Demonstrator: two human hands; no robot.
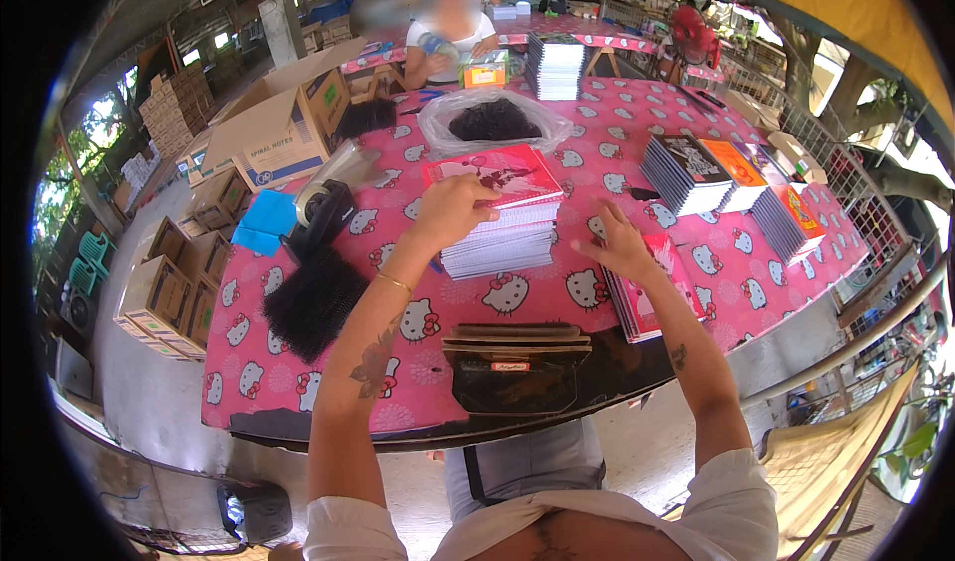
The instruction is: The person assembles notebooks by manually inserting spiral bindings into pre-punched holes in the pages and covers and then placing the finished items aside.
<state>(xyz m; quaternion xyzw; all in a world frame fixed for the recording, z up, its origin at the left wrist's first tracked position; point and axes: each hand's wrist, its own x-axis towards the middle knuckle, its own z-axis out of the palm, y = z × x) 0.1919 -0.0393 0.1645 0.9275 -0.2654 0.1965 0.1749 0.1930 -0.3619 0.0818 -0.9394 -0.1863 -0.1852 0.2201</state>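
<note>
In front of me stands a stack of white-paged notebooks [497, 248], with red-covered notebooks [512, 173] on top. My left hand [458, 211] is closed on the near left edge of the topmost ones, its thumb lying on the cover. To the right, my right hand [619, 243] is held with fingers apart and nothing in it. It hovers between that stack and a second pile of red notebooks [652, 297], whose far end it partly hides. A black machine-like block with a slotted top [517, 372] sits at the table's near edge.
A tape dispenser [323, 213] and bundles of thin black strands [313, 302] lie left, near an open carton [288, 128]. A plastic bag [438, 123] of black material is beyond the stack. More notebook stacks [686, 168] stand right. Another person [453, 34] sits across the table.
</note>
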